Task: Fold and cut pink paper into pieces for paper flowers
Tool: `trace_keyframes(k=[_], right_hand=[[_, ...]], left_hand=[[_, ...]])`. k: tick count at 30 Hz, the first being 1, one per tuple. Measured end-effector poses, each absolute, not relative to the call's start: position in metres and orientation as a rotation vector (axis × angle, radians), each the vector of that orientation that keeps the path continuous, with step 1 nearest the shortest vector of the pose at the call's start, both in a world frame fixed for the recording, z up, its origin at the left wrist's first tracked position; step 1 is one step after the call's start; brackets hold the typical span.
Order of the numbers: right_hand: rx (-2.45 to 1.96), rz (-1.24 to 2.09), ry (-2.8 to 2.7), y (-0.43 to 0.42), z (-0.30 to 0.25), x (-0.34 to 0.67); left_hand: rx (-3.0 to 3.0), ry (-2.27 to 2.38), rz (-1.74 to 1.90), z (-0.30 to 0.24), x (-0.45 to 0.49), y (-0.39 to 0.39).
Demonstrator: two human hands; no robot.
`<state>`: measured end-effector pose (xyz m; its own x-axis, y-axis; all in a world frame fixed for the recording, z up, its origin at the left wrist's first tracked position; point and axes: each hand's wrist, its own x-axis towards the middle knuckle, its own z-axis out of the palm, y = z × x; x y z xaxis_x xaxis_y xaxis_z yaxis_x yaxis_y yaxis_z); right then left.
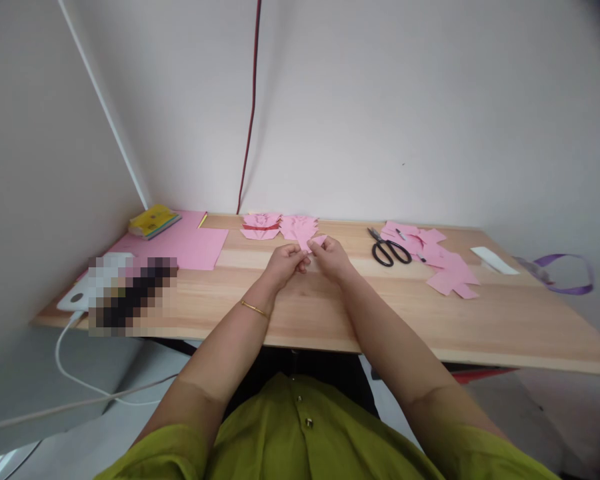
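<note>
Both my hands meet over the middle of the wooden table [330, 320]. My left hand [284, 261] and my right hand [330, 257] each pinch a small piece of pink paper [314, 242] held between them, fingers closed on it. A thin gold bangle circles my left wrist. Just behind the hands lie folded pink paper shapes [263, 225] and a second folded pink cluster [298, 227].
Black scissors [389, 249] lie to the right, beside pink paper scraps [440, 260]. A large pink sheet [187, 245] and a yellow pad [154, 221] sit at the left. A white strip [495, 261], purple ribbon [565, 273] and a red cable on the wall [250, 113] are also there.
</note>
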<state>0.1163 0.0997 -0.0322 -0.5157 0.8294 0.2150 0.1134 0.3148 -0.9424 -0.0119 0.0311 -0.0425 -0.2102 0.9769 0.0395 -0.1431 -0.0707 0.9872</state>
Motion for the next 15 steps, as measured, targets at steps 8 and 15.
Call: trace_keyframes(k=[8, 15], right_hand=[[-0.814, 1.172, -1.829, 0.1003, -0.0334, 0.1149], [-0.765, 1.182, -1.891, 0.1030, -0.0323, 0.1181]], left_hand=[[1.117, 1.196, 1.466, -0.0431, -0.0160, 0.0313], [1.077, 1.186, 1.428, -0.0385, -0.0142, 0.0289]])
